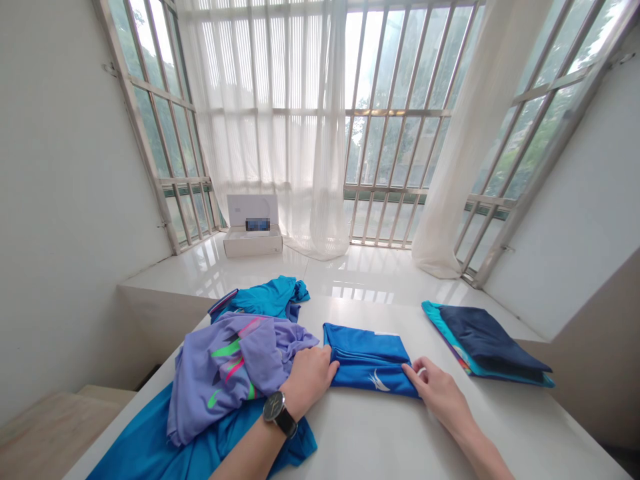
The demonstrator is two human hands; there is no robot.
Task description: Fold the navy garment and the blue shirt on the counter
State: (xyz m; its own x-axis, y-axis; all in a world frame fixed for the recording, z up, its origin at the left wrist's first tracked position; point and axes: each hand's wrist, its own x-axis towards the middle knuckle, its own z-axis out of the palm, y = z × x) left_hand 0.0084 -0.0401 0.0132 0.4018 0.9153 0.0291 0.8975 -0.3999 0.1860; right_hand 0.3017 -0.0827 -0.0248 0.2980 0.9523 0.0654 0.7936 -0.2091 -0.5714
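A bright blue garment (367, 361) with a white bird-like logo lies folded into a flat rectangle on the table. At its left edge, my left hand (311, 375) grips the cloth, thumb on top and the other fingers mostly hidden. My right hand (437, 387) pinches the lower right edge between thumb and fingers. Just left of the folded garment is a crumpled purple shirt (200, 373) with green and pink marks. Teal-blue cloth (150, 440) spreads out beneath it. Whether the blue garment is a shirt or shorts cannot be made out.
A neat stack of folded dark navy and turquoise clothes (493, 340) sits on the right of the white table (380, 433). More crumpled teal clothing (270, 297) lies at the back left. On the window ledge stands an open white box (253, 243), near sheer curtains (327, 227).
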